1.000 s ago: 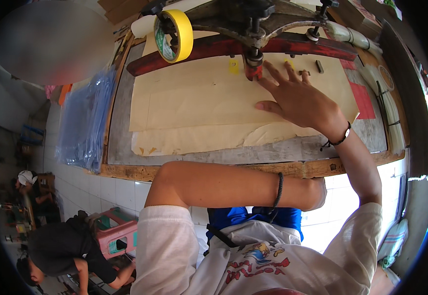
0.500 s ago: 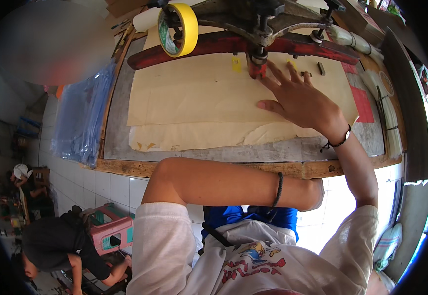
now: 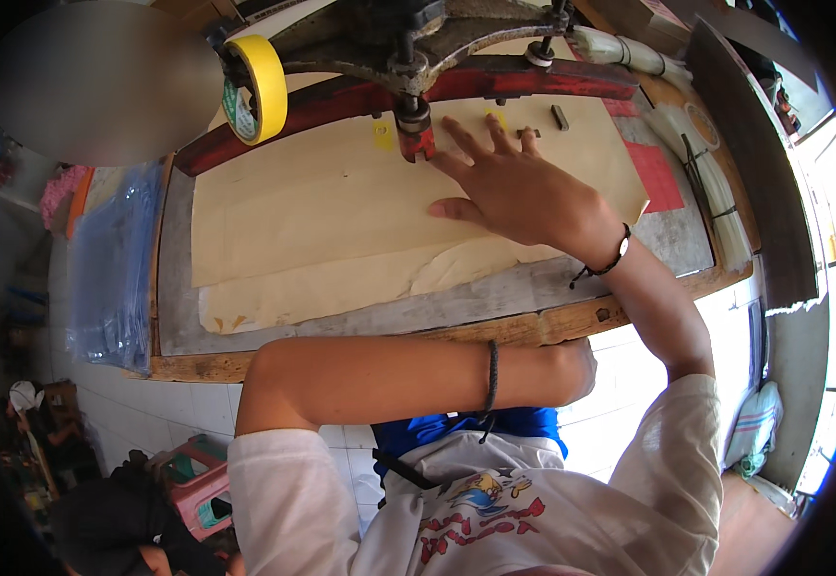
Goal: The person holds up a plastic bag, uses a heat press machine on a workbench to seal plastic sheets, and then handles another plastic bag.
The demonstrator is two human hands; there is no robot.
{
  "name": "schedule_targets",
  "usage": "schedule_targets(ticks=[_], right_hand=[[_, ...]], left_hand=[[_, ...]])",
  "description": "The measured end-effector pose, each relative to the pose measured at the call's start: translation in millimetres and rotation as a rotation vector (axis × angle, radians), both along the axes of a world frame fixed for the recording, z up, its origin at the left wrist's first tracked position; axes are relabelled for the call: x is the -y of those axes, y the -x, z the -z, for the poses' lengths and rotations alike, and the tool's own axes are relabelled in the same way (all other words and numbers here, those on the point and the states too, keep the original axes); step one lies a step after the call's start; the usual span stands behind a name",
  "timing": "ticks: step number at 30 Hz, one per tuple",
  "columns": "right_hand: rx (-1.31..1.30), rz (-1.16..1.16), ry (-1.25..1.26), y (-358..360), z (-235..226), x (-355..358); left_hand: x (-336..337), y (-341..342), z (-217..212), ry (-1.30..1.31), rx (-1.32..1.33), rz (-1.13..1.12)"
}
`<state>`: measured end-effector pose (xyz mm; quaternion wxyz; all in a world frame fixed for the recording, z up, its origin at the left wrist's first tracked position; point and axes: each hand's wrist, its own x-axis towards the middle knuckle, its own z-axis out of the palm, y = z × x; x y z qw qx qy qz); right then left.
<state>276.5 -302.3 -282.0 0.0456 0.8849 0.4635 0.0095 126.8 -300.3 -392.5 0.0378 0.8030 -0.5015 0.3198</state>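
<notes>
The right hand [image 3: 524, 200], fingers spread wide and gripping nothing, rests on a tan sheet [image 3: 284, 216] atop the desk [image 3: 176, 302], seemingly light, pliable and best taken by its near edge, while whether the left hand [image 3: 578, 372] holds anything is unclear.

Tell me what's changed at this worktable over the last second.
Mainly the view shifted: the scene sits farther left, slightly tilted. Nothing was visibly grasped or released. Unchanged: the bare right hand spread over the flat cream paper sheet, the bare left hand by the brown wooden table edge, the round yellow tape roll.
</notes>
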Motion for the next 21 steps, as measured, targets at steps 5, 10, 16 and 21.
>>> schedule_targets(ticks=[5,10,16,21], right_hand=[[0.010,-0.006,-0.008,2,-1,-1],[0.005,-0.010,-0.013,1,-1,0],[0.050,-0.021,-0.030,2,1,-1],[0.070,-0.023,-0.041,3,1,1]], left_hand=[[1,1,9,0.001,-0.033,0.027],[3,0,-1,-0.207,-0.115,0.065],[-1,1,-2,-0.162,0.026,0.000],[-4,3,-8,0.010,0.106,-0.105]])
